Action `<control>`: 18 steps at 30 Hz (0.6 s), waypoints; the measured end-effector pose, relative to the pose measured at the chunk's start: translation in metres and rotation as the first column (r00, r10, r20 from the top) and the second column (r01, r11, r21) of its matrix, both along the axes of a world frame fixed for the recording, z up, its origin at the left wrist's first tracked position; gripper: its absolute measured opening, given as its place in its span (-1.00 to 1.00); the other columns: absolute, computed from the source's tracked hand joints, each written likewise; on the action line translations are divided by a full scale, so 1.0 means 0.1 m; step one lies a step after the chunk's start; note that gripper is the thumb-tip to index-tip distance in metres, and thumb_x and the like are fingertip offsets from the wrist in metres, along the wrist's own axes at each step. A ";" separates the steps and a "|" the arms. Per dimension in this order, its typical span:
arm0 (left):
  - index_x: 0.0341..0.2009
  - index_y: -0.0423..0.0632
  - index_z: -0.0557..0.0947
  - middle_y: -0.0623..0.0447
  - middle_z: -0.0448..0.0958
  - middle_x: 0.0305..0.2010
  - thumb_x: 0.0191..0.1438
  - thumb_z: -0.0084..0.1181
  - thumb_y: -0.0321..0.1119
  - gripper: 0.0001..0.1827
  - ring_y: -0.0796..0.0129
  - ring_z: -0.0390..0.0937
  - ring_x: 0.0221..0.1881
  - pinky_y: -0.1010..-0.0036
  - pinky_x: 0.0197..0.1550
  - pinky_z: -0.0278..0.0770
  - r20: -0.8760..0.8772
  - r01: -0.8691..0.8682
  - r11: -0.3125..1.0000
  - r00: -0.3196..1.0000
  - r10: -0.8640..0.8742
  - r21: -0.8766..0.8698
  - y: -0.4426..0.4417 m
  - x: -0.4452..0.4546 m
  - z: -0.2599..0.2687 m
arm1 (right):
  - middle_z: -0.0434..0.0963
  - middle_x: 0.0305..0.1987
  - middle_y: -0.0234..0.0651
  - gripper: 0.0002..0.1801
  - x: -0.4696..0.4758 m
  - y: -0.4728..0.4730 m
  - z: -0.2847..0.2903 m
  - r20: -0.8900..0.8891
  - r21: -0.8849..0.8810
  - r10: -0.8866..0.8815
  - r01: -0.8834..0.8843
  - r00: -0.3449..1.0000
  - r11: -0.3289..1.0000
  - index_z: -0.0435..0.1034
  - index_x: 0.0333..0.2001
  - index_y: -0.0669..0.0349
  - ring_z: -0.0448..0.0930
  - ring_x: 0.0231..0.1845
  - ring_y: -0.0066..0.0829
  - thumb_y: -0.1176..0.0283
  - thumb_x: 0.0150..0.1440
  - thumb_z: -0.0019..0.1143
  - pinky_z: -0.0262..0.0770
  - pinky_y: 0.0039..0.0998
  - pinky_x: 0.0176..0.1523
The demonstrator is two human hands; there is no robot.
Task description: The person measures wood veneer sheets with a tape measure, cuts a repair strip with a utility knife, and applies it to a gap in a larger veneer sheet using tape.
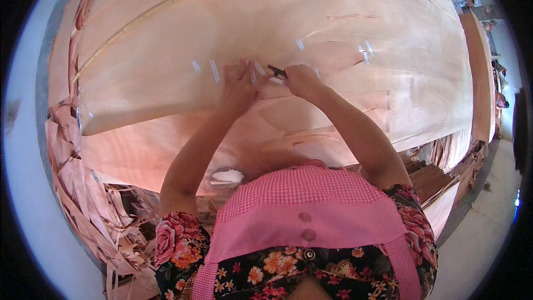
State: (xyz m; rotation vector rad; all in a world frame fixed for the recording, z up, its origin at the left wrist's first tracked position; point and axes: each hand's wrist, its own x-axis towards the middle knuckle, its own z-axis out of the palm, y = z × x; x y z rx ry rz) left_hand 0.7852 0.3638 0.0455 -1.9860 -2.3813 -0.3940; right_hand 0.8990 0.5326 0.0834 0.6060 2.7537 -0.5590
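Observation:
A large sheet of pale wood veneer [166, 46] spreads before me over another reddish veneer sheet [133, 150]. My left hand [240, 89] presses on the upper sheet with its fingers apart, around short strips of white tape. My right hand [304, 80] grips a small dark tool [276, 71], possibly a knife; most of it is hidden in the fist. Its tip points left, close to the left fingers and a tape strip [260, 68]. More tape lies on the veneer, including one strip [215, 71] left of my hands and another [300, 44] beyond them.
A thin bamboo strip [166, 2] curves across the far part of the veneer. A white piece of material [227, 176] lies by the near edge. Torn veneer scraps [120, 212] pile up at left. Stacked veneer [431, 181] and a wooden panel [476, 75] stand at right.

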 end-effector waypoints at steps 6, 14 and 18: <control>0.03 0.42 0.38 -0.10 0.16 0.19 -0.08 0.08 -0.05 -0.50 -0.01 -0.02 0.26 -0.19 0.10 -0.08 -0.043 -0.014 0.993 0.999 0.009 -0.115 0.03 -0.02 -0.03 | 0.48 -0.56 -0.08 -0.80 0.16 0.21 0.16 0.039 0.120 -0.084 0.079 0.996 0.990 0.38 -0.52 0.35 0.52 -0.51 -0.23 0.39 -0.05 0.01 0.42 -0.26 -0.38; -0.10 0.10 0.50 -0.03 0.34 0.07 -0.06 0.05 -0.21 -0.64 0.13 0.14 0.19 0.00 0.19 -0.08 0.222 -0.445 0.865 0.890 0.398 0.232 -0.48 -0.52 0.12 | 0.46 -0.62 -0.26 -0.81 1.03 0.17 0.63 0.202 -0.730 -0.505 0.473 0.839 0.493 0.36 -0.45 0.34 0.41 -0.68 -0.59 0.40 0.02 0.00 0.33 -0.58 -0.58; -0.04 0.05 0.44 -0.01 0.30 0.10 -0.02 0.01 -0.19 -0.60 0.16 0.14 0.20 0.07 0.20 -0.03 0.141 -0.350 0.931 0.931 0.335 0.098 -0.45 -0.62 -0.04 | 0.44 -0.64 -0.27 -0.84 1.05 -0.18 0.62 0.239 -0.810 -0.575 0.487 0.782 0.326 0.33 -0.39 0.33 0.34 -0.74 -0.62 0.43 0.02 0.00 0.25 -0.63 -0.63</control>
